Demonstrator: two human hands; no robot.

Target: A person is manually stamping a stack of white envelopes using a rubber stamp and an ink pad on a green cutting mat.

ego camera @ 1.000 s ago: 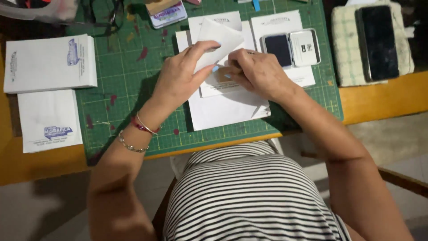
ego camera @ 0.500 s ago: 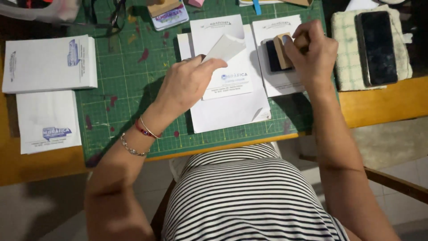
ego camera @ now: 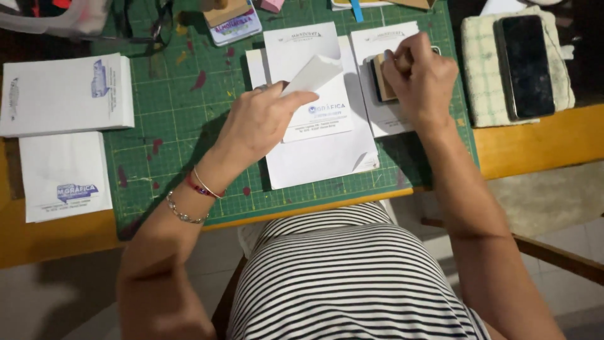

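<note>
**Stamp on the ink pad, sheet corner held up**

The left hand [ego camera: 261, 123], in the middle of the frame, pinches the lifted corner of the top sheet [ego camera: 313, 73] between thumb and fingers, peeling it up from the stack of white paper [ego camera: 321, 157] that lies on the green cutting mat [ego camera: 176, 113]. The right hand [ego camera: 420, 79], in the upper right of centre, is closed around a wooden stamp [ego camera: 384, 77] and presses it down on the dark ink pad [ego camera: 374, 82], which sits on another white sheet. Printed pads [ego camera: 66, 94] lie at the left edge, and a phone [ego camera: 525, 66] rests on a checked cloth [ego camera: 481, 69] in the upper right.

As I judge it, the raised corner could slip from the pinch and fall back over the printed sheet below, since only the tip of it is gripped. A heavily inked stamp might also smear or drip on the clean paper as it crosses over, and a tilted stamp would likely print unevenly.

Compared with half a second ago, the right hand has settled lower onto the pad, and the left hand keeps the same corner raised in much the same place.
</note>
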